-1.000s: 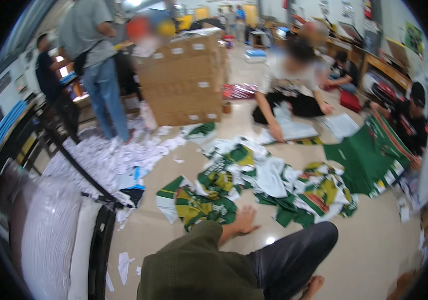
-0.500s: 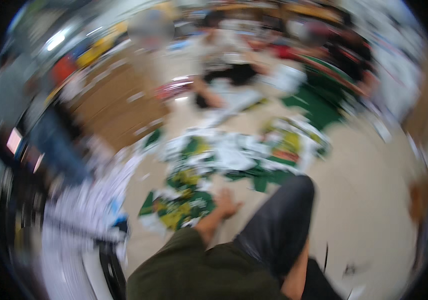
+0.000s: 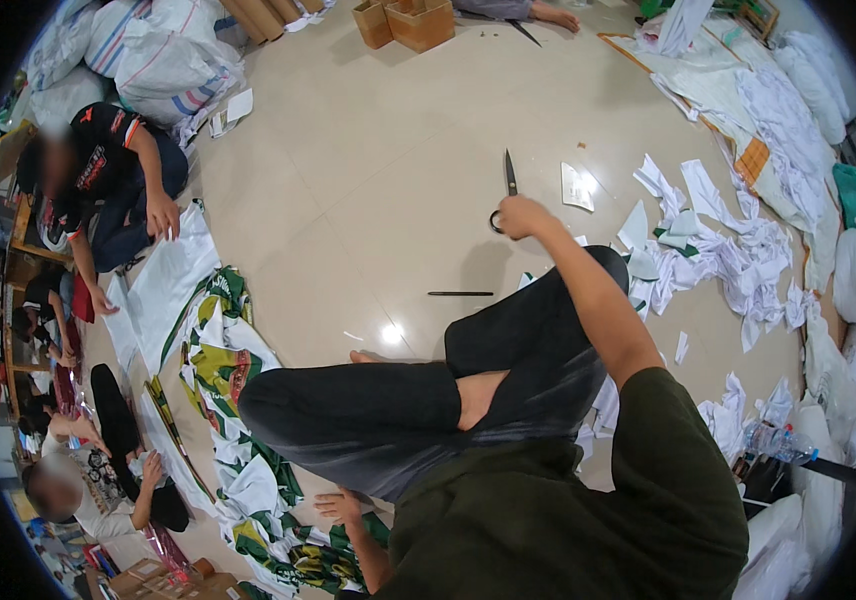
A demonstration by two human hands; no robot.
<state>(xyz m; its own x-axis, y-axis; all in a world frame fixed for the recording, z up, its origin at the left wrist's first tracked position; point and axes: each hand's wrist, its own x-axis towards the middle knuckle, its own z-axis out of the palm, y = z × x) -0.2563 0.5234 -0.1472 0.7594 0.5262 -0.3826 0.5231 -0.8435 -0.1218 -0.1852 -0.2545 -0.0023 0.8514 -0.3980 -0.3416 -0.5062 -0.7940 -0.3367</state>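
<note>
My right hand (image 3: 526,216) reaches out beyond my raised knee, fingers closed at the handles of black scissors (image 3: 511,175). The scissors' blades point away from me, just above or on the floor; a handle ring sticks out left of the fist. My left hand (image 3: 340,507) is low at the left beside my thigh, fingers apart and nothing in it. Next to it lies a pile of green, yellow and white printed cloth (image 3: 298,555). A thin dark stick-like thing (image 3: 460,294) rests on the floor in front of my legs.
White cloth scraps (image 3: 718,255) spread over the floor at right. Two people sit at left, one handling white cloth (image 3: 180,245). Cardboard boxes (image 3: 420,24) and stuffed white sacks (image 3: 173,70) stand at the far side. A plastic bottle (image 3: 780,442) lies at right.
My view has swung to the right, bringing the scissors and white scraps into sight. My right hand, unseen before, now grips the scissors. My left hand stays near the printed cloth.
</note>
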